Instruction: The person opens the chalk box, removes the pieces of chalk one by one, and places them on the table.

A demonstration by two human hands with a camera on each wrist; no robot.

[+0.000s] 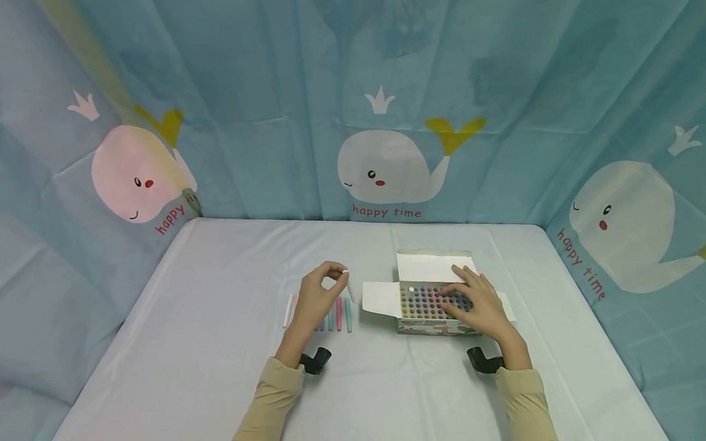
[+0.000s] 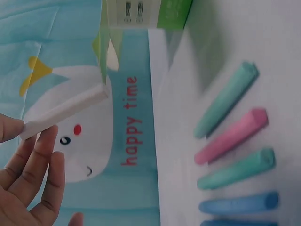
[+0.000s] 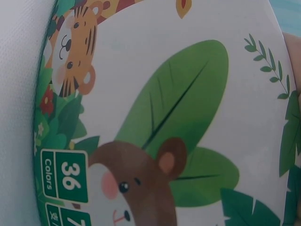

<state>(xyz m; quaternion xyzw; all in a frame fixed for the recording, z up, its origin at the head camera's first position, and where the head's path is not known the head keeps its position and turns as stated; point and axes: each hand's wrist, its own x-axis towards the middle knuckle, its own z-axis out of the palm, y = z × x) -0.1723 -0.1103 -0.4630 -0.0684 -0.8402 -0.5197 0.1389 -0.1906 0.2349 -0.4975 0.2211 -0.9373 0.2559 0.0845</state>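
My left hand [image 1: 317, 296] pinches one end of a white chalk stick [image 2: 66, 110] between thumb and fingers, above a row of colored chalks. In the left wrist view the row shows a green chalk [image 2: 227, 100], a pink chalk [image 2: 231, 136] and blue ones lying side by side. My right hand [image 1: 477, 303] is over an open chalk box [image 1: 422, 327], thumb and fingers spread apart above the chalk tops [image 1: 423, 302]. The right wrist view is filled by the box's printed side [image 3: 188, 117], with only a sliver of hand at the right edge.
The box's back flap [image 1: 433, 267] stands up and its left flap [image 1: 381, 298] sticks out toward the chalk row. A white cloth covers the table [image 1: 207, 371]. Blue whale-print curtains [image 1: 263, 113] surround it at the back and sides.
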